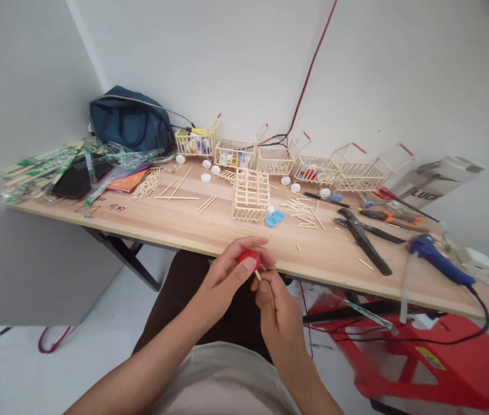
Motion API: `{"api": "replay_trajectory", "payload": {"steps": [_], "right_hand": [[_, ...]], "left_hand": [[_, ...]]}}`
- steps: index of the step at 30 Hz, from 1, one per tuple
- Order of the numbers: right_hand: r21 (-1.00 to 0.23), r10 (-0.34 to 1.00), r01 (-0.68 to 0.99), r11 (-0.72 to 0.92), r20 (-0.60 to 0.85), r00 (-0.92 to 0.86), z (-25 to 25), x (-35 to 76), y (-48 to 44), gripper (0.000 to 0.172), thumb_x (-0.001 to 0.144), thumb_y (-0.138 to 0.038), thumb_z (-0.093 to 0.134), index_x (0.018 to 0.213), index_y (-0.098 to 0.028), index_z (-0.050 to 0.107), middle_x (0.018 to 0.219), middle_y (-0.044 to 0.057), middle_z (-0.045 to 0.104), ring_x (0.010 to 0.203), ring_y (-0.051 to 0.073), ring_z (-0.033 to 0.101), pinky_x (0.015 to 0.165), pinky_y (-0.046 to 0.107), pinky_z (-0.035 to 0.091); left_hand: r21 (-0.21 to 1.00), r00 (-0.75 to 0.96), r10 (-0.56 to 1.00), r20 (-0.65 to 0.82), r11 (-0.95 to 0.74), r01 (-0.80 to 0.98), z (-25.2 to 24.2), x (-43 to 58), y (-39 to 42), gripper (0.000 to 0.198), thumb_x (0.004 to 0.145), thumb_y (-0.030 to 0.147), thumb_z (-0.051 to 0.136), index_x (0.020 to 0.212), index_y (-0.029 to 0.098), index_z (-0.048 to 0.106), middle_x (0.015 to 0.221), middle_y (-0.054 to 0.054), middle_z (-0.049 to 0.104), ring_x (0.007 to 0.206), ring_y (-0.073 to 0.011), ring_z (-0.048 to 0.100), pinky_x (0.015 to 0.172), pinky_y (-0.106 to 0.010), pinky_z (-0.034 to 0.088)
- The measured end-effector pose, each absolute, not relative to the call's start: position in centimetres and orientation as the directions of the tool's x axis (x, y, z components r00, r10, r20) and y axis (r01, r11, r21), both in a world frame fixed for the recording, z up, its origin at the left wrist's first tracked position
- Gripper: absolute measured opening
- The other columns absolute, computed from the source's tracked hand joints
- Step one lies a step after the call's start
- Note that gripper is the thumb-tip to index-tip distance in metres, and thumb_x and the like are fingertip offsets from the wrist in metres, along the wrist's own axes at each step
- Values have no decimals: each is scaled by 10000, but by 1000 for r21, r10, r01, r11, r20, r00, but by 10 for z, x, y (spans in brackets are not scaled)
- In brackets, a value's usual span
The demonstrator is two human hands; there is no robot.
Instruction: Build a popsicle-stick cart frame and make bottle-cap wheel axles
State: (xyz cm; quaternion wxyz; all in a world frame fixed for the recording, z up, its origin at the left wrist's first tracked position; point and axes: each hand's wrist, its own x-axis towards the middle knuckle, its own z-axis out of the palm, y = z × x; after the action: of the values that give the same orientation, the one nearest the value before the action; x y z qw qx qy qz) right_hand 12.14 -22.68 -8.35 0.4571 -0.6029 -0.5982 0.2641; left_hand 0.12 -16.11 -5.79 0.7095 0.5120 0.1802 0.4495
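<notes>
a dark blue bag (pixel 127 121) sits at the back left corner of the wooden table (pixel 175 222). near the left edge lies a flat black object (pixel 75 181), with an orange packet (pixel 127 181) just beside it. a grey carton (pixel 437 178) with dark lettering sits by the back edge, toward the right end. a red cable (pixel 312 66) runs down the wall (pixel 227 57); red plastic furniture (pixel 465 351) stands below the front right corner.

"LUCK" stands on the package (pixel 439 180); handwriting (pixel 116 207) on the tabletop (pixel 201 227) is unclear.

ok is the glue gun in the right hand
No, the glue gun lies on the table; the right hand holds a stick.
</notes>
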Motion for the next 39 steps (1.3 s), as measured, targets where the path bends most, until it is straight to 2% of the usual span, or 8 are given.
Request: {"api": "replay_trajectory", "payload": {"steps": [8, 15, 21, 24, 28, 32, 35, 39], "right_hand": [[-873, 968, 457, 170, 234, 87, -70, 124, -231, 240, 1006, -287, 358, 1068, -218, 580, 724, -20, 541, 612, 135, 482, 583, 247, 347], [-773, 941, 587, 242, 335, 52, -69, 128, -226, 225, 993, -214, 380, 1023, -222, 603, 798, -2, 619, 670, 142, 553, 648, 244, 395], [-777, 944, 586, 232, 324, 56, -77, 131, -226, 242, 995, -250, 389, 1125, -233, 593, 790, 4, 635, 638, 143, 566, 614, 246, 399], [-863, 976, 484, 149, 207, 69, -75, 129, -227, 237, 1003, -325, 396, 1059, -223, 602, 664, -26, 552, 532, 113, 470, 535, 240, 341], [-995, 996, -37, -88, -88, -2, -67, 121, -232, 332, 978, -481, 437, 826, -203, 535, 512, -90, 305, 429, 70, 242, 420, 211, 193], [-731, 915, -550, -403, -314, -253, -59, 117, -237, 359, 909, -525, 559, 760, -221, 438, 465, -134, 160, 393, 48, 82, 362, 177, 87], [-695, 891, -558, -453, -342, -298, -59, 117, -239, 365, 893, -533, 578, 757, -226, 435, 463, -135, 157, 387, 46, 77, 354, 178, 81], [-976, 983, -164, -140, -158, 99, -67, 113, -241, 347, 907, -542, 539, 794, -215, 511, 521, -85, 282, 436, 70, 207, 400, 229, 130]], "left_hand": [[964, 558, 786, 266, -201, -176, -47, -10, -163, 343, 982, 353, 423, 1250, 185, 556, 1197, -114, 594, 998, -198, 566, 805, -285, 454], [870, 515, 750, 414, -493, 19, -46, -13, -161, 375, 979, 260, 368, 1285, 195, 575, 1040, -79, 600, 885, -191, 561, 832, -310, 417], [974, 498, 838, 224, -185, -128, -47, -1, -167, 345, 978, 346, 395, 1070, 162, 672, 992, -75, 665, 862, -187, 586, 779, -283, 447], [948, 519, 841, 154, 22, -316, -50, 5, -171, 311, 964, 356, 430, 1006, 154, 662, 1032, -101, 679, 948, -209, 602, 806, -292, 453], [862, 578, 797, 176, 159, -481, -57, 10, -172, 235, 954, 341, 449, 945, 158, 595, 967, -119, 694, 995, -236, 622, 787, -303, 449], [857, 603, 769, 213, 149, -493, -57, 8, -171, 211, 958, 342, 453, 890, 165, 545, 906, -107, 678, 1089, -271, 608, 858, -340, 441], [851, 628, 749, 212, 174, -495, -56, 5, -171, 214, 960, 338, 451, 876, 162, 538, 876, -100, 662, 1124, -283, 598, 889, -350, 431], [819, 692, 691, 207, 265, -509, -54, 1, -172, 212, 947, 354, 486, 904, 156, 547, 874, -102, 639, 1126, -290, 599, 797, -292, 439]]}}
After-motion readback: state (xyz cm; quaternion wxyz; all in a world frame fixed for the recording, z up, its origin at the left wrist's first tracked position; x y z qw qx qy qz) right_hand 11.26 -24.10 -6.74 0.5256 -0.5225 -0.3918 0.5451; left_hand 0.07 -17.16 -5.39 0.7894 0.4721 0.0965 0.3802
